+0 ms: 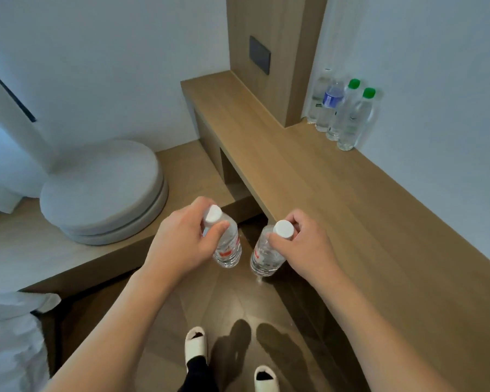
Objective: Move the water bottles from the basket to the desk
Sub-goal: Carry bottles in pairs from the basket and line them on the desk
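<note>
Lower centre of frame: left hand (181,239) grips one white-capped bottle (226,244); right hand (303,244) grips another (266,257). Four bottles (341,114) stand on the bench (351,207), upper right.

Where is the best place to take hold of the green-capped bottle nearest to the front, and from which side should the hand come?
Grip the front green-capped bottle around its clear middle body, coming from the open desk side in front of it. It stands upright; the wall is close behind it and the other bottles crowd its left, so only the front and right sides look free. The body probably gives a surer hold than the small cap.
</note>
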Action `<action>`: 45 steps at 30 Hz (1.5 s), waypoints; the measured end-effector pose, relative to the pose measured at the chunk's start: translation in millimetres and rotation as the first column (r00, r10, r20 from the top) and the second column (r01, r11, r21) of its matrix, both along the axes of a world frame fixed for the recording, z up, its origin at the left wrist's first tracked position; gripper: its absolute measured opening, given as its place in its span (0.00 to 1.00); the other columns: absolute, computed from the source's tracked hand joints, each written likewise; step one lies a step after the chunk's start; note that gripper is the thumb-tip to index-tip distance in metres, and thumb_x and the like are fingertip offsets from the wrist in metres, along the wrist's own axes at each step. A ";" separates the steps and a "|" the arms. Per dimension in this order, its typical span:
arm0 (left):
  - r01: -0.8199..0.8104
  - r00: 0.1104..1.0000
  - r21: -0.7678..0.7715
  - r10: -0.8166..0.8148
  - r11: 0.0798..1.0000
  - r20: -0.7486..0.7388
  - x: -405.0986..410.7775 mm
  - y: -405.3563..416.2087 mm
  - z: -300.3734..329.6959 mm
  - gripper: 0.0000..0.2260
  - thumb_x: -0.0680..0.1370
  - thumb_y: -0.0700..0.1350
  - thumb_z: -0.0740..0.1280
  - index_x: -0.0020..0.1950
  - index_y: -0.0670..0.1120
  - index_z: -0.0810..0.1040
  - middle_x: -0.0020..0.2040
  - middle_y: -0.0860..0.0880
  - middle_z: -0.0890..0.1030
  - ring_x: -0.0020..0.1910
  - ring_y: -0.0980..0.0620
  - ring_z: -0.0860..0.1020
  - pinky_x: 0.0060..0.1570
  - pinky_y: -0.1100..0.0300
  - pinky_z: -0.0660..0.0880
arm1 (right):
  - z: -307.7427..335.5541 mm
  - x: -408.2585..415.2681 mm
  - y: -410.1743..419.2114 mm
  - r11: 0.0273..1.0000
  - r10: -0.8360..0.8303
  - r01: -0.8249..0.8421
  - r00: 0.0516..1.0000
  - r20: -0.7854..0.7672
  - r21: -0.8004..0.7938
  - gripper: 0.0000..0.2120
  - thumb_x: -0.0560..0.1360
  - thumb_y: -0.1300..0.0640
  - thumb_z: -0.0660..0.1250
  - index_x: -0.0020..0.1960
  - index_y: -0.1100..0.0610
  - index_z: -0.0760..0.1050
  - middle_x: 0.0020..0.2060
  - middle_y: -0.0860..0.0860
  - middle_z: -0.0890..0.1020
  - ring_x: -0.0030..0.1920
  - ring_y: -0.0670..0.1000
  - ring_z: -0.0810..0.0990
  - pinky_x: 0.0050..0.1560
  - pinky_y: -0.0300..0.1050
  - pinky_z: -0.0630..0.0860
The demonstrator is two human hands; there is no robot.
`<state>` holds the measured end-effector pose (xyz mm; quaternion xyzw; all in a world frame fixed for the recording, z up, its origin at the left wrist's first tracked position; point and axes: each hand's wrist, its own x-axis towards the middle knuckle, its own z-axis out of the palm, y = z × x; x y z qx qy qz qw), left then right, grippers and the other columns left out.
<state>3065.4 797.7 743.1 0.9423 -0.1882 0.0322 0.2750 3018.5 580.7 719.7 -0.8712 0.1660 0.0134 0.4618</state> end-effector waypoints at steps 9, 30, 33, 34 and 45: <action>0.287 0.958 -0.001 -0.286 0.958 -0.020 183.5 0.1 0.7 0.13 0.78 0.55 0.66 0.58 0.50 0.74 0.41 0.56 0.77 0.37 0.59 0.74 0.36 0.62 0.71 | 0.5 116.7 12.9 0.958 -0.286 0.285 0.958 -0.036 -0.026 0.13 0.70 0.48 0.75 0.44 0.51 0.72 0.40 0.48 0.79 0.44 0.53 0.80 0.43 0.57 0.81; 0.763 0.646 0.018 -0.760 0.647 -0.063 385.0 -261.6 -10.6 0.15 0.75 0.60 0.62 0.50 0.50 0.75 0.33 0.55 0.74 0.33 0.57 0.74 0.33 0.55 0.71 | -18.5 235.0 -188.3 0.693 -0.719 0.719 0.695 -0.018 0.052 0.09 0.70 0.55 0.73 0.42 0.51 0.72 0.32 0.43 0.77 0.36 0.45 0.75 0.35 0.40 0.69; 0.820 0.572 0.046 -0.817 0.570 -0.070 401.5 -303.3 -14.8 0.16 0.75 0.60 0.60 0.54 0.51 0.75 0.35 0.55 0.76 0.35 0.54 0.74 0.36 0.53 0.72 | -16.6 245.2 -214.7 0.683 -0.730 0.730 0.683 0.004 -0.014 0.09 0.72 0.52 0.72 0.42 0.50 0.71 0.34 0.44 0.76 0.37 0.46 0.74 0.34 0.40 0.68; 0.841 0.540 0.050 -0.838 0.538 -0.074 406.1 -316.4 -16.1 0.15 0.75 0.59 0.61 0.56 0.53 0.75 0.37 0.55 0.76 0.36 0.55 0.75 0.37 0.54 0.73 | -16.6 249.0 -221.5 0.687 -0.726 0.725 0.688 -0.001 -0.037 0.10 0.72 0.51 0.72 0.42 0.49 0.70 0.35 0.44 0.76 0.37 0.45 0.74 0.34 0.40 0.67; 0.926 0.367 -0.027 -0.914 0.377 -0.174 460.6 -436.7 -14.7 0.09 0.78 0.51 0.67 0.57 0.54 0.73 0.36 0.56 0.72 0.36 0.57 0.72 0.35 0.61 0.66 | -15.0 300.6 -282.7 0.549 -0.835 0.832 0.550 -0.014 -0.081 0.10 0.72 0.51 0.73 0.46 0.50 0.71 0.37 0.45 0.78 0.35 0.42 0.75 0.33 0.37 0.70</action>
